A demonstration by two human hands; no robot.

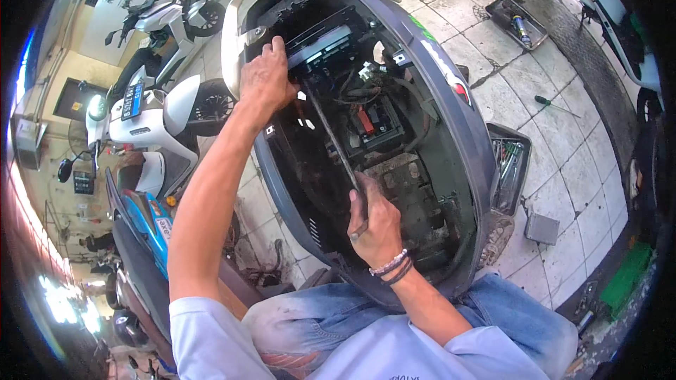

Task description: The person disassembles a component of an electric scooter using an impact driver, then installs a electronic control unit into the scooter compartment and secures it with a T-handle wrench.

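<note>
In front of me stands the dark grey-blue body of a scooter (pixel 461 141) with its seat area uncovered. My right hand (pixel 377 222) is closed around the near end of a long thin metal rod (pixel 329 130), which slants up and left into the cavity. My left hand (pixel 267 79) lies on the left rim near the rod's far end, its fingers stretched forward and its thumb apart. Whether that thumb touches the rod is hard to see. Deeper in the cavity are a battery with a red terminal cover (pixel 365 121), loose wiring and a white connector (pixel 367 70).
White grab rails (pixel 238 39) flank the scooter's far end. To the right are a tray of tools (pixel 508 169), a grey box (pixel 541 229), a green-handled screwdriver (pixel 543 100) and a black tray (pixel 517 22). Other scooters (pixel 158 109) crowd the left; another (pixel 609 17) stands far right.
</note>
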